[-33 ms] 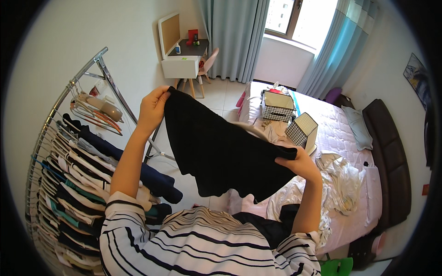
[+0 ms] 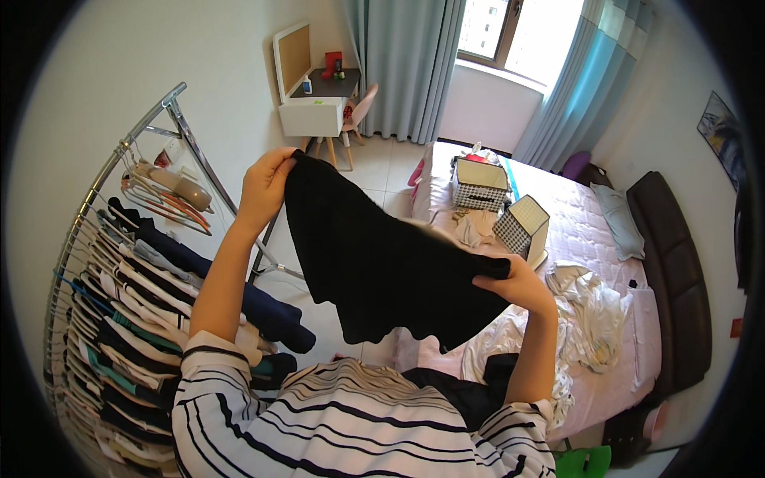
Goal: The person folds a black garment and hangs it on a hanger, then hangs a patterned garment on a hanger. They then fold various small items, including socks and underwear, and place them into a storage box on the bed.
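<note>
1. Black and wavy-hemmed, the garment (image 2: 382,259) hung in midair in front of the person's striped top (image 2: 358,414).
2. The left hand (image 2: 268,187) pinched 1 upper corner, the right hand (image 2: 522,284) the other.
3. Spreading it out looked done; it was neither folded nor hung up.
4. Clothes (image 2: 131,327) hung on the rack (image 2: 153,116); white fabric (image 2: 596,323) lay rumpled on the bed (image 2: 574,219).

I can see this person (image 2: 351,410) holding both bare forearms (image 2: 225,279) out in front and well apart, the left hand (image 2: 268,182) extended beyond the right hand (image 2: 519,285), each drawn into a pinching grip, the right wrist (image 2: 547,309) bent so that hand turns inward.
</note>
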The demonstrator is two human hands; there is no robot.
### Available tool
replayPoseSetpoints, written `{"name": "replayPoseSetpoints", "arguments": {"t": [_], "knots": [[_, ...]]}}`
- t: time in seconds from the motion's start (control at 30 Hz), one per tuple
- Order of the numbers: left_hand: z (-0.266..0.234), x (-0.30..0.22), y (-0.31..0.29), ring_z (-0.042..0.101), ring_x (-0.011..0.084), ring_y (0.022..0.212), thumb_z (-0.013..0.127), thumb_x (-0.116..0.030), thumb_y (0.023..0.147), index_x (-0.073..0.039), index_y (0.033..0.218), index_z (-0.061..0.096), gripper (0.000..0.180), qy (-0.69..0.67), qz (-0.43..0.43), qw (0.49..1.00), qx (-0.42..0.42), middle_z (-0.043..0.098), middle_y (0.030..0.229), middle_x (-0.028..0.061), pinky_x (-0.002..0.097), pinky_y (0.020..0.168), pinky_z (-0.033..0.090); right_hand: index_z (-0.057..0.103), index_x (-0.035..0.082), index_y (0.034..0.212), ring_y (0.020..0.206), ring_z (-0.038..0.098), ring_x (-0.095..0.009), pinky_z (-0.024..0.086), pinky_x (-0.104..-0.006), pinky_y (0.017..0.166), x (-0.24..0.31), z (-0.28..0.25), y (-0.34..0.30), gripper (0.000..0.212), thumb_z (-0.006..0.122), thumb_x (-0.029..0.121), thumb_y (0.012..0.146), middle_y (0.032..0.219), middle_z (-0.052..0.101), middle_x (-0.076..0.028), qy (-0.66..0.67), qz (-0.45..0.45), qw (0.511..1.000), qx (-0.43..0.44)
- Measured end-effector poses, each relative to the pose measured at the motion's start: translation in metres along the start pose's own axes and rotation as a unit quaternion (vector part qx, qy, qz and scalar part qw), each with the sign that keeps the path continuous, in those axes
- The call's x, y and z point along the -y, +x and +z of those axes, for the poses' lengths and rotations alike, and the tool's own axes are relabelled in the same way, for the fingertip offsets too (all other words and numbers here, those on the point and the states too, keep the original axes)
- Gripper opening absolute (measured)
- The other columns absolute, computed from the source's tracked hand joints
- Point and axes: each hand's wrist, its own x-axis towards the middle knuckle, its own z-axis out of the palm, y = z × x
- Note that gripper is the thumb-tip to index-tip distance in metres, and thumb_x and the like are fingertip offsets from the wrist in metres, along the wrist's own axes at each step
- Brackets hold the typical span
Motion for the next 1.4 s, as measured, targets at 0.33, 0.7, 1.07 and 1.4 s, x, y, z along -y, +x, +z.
{"name": "replayPoseSetpoints", "arguments": {"t": [0.33,0.7,1.07,1.4], "knots": [[0.007,-0.043,0.003,0.053,0.0100,0.077,0.055,-0.011,0.088,-0.005,0.113,0.059,0.026,-0.098,-0.150,0.937,0.298,0.061,0.086,0.0015,0.0233,0.074,0.043,0.065,-0.002,0.094,0.068,0.057,-0.006,0.046,-0.0217,0.063,-0.004,0.010,0.007,0.024,0.067,0.019,0.084,0.078,0.064,0.002,0.196,0.050,0.975,-0.089],[-0.011,-0.028,-0.018,0.051,0.0205,0.061,0.066,-0.016,0.079,-0.003,0.092,0.064,0.018,0.006,-0.134,0.957,0.255,0.058,0.069,0.0129,0.0287,0.062,0.043,0.060,-0.002,0.108,0.093,0.056,-0.011,0.042,-0.0233,0.083,-0.017,0.006,0.007,0.023,0.057,0.010,0.089,0.098,0.062,-0.004,0.093,-0.078,0.955,-0.270],[-0.022,-0.012,-0.029,0.054,0.0078,0.076,0.055,-0.010,0.091,0.005,0.095,0.061,0.017,-0.141,-0.160,0.948,0.237,0.063,0.080,0.0016,0.0232,0.072,0.044,0.053,0.000,0.122,0.105,0.050,-0.013,0.038,-0.0271,0.094,0.001,-0.004,-0.003,0.051,0.072,0.007,0.075,0.113,0.058,-0.005,0.136,-0.038,0.981,0.135],[-0.032,0.022,-0.041,0.051,0.0042,0.075,0.047,-0.031,0.097,-0.001,0.093,0.060,0.033,-0.360,-0.217,0.907,0.019,0.059,0.080,-0.0035,0.0193,0.071,0.041,0.052,-0.005,0.119,0.093,0.060,-0.018,0.045,-0.0290,0.085,-0.005,0.005,-0.008,0.067,0.072,0.010,0.057,0.105,0.062,-0.008,0.422,0.011,0.907,-0.011]]}}
